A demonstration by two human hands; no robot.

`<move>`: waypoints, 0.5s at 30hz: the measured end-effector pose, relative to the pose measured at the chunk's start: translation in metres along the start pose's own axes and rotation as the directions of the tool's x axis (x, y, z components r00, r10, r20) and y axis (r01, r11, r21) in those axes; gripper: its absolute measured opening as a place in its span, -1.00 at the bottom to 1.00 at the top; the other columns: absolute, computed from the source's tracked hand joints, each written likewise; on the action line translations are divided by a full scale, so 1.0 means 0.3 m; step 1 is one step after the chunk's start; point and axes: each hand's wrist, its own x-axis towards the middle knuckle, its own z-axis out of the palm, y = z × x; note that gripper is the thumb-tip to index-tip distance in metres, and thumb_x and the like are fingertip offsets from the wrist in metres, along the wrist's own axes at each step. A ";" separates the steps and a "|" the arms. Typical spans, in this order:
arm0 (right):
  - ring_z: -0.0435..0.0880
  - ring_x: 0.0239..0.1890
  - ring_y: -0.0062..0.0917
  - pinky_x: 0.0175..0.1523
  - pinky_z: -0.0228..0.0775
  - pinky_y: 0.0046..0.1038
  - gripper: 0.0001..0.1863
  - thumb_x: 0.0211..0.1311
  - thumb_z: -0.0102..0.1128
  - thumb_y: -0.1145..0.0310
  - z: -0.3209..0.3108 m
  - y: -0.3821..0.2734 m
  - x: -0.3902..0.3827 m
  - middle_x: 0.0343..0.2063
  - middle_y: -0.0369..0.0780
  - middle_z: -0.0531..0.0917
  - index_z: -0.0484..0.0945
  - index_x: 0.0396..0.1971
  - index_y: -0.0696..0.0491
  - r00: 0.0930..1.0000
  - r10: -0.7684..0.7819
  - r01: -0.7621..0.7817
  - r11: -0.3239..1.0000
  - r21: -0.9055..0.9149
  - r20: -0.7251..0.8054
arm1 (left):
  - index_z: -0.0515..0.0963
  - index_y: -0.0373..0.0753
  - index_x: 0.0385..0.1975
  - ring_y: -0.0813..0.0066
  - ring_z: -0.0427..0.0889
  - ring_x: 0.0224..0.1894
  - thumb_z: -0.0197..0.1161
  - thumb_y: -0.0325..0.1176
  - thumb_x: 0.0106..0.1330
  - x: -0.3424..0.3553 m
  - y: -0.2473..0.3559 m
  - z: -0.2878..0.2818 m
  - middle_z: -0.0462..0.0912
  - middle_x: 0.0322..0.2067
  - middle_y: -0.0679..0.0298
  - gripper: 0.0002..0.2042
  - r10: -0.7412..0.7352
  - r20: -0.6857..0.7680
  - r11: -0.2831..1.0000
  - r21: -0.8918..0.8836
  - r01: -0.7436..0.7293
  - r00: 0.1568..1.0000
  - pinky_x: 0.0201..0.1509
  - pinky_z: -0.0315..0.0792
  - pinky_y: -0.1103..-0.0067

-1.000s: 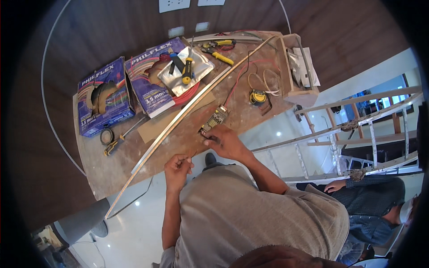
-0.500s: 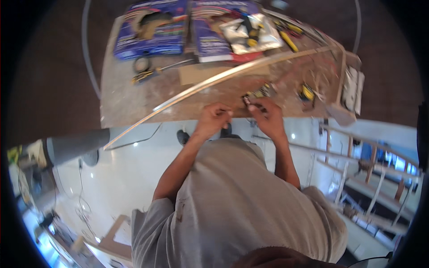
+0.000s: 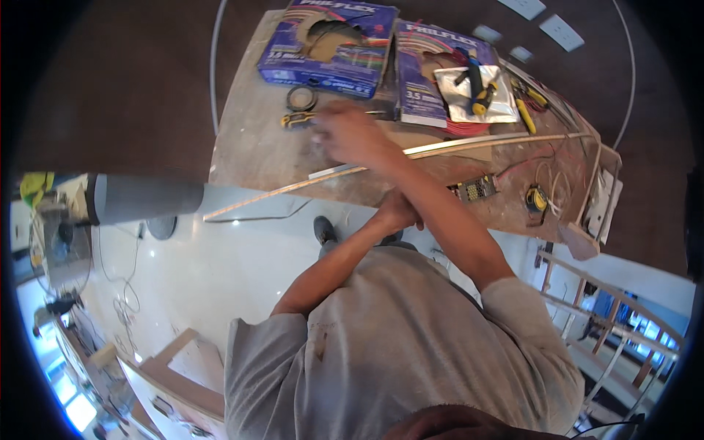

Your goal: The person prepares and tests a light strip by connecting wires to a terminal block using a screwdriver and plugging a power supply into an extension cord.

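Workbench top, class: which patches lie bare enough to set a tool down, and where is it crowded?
On the workbench, the near-left corner is bare, between the pliers and the long metal strip. The far side is crowded with blue wire boxes; the right end has the driver module and loose wires. The right hand reaches across there.

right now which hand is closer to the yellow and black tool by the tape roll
Right. The right hand reaches across, blurred, just right of the yellow and black tool. The left hand stays back at the table's near edge.
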 end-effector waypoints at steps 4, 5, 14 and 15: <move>0.60 0.07 -0.16 0.10 0.47 -0.09 -0.68 0.04 0.20 0.44 0.173 -0.029 0.130 -0.09 -0.03 0.64 0.61 -0.15 0.17 0.986 -0.072 0.039 0.976 -0.213 -0.150 | 0.41 -0.30 0.16 0.38 0.46 0.20 0.19 -0.48 0.38 0.049 -0.195 -0.035 0.52 0.12 0.16 -0.64 0.251 0.002 0.968 -0.034 -0.251 0.968 0.27 0.39 0.38; 0.56 0.10 -0.12 0.16 0.43 -0.10 -0.68 0.10 0.15 0.43 0.227 -0.015 0.145 -0.04 0.01 0.61 0.59 -0.12 0.19 0.986 -0.067 0.033 0.976 -0.214 -0.153 | 0.39 -0.29 0.19 0.41 0.36 0.31 0.18 -0.44 0.41 0.033 -0.172 -0.050 0.45 0.21 0.15 -0.63 0.042 0.074 0.986 0.159 -0.054 0.996 0.38 0.26 0.40; 0.54 0.08 -0.17 0.18 0.42 -0.16 -0.51 -0.02 0.41 0.27 -0.044 0.164 -0.106 -0.05 -0.04 0.61 0.61 -0.05 0.14 0.806 0.124 -0.172 0.985 -0.027 -0.578 | 0.57 -0.36 -0.12 0.46 0.70 -0.38 0.29 -0.46 0.36 -0.039 -0.041 -0.049 0.73 -0.30 0.12 -0.83 0.083 0.081 0.996 0.027 -0.086 0.993 -0.39 0.51 0.56; 0.51 0.13 -0.15 0.22 0.40 -0.14 -0.52 0.04 0.40 0.26 -0.122 0.229 -0.166 0.01 -0.04 0.58 0.60 -0.02 0.14 0.729 0.288 -0.376 0.927 -0.011 -0.621 | 0.57 -0.36 -0.12 0.46 0.70 -0.38 0.29 -0.46 0.36 -0.033 -0.037 -0.042 0.73 -0.30 0.12 -0.83 0.089 0.087 0.995 0.038 -0.093 0.992 -0.39 0.51 0.56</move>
